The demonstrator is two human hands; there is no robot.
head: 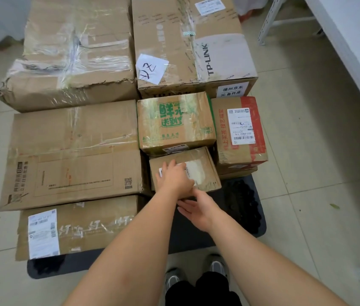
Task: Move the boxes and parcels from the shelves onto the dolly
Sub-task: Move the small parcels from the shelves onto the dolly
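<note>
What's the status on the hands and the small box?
Left hand flat on small box, right hand open at its near edge. Box down on dolly. Nothing in the way.

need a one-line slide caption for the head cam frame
Head view: left hand rests on a small taped box on the loaded black dolly, right hand at its near edge.

Taped brown cardboard boxes (pixel 73 155) lie packed side by side, flat on the black dolly (pixel 244 206).
</note>
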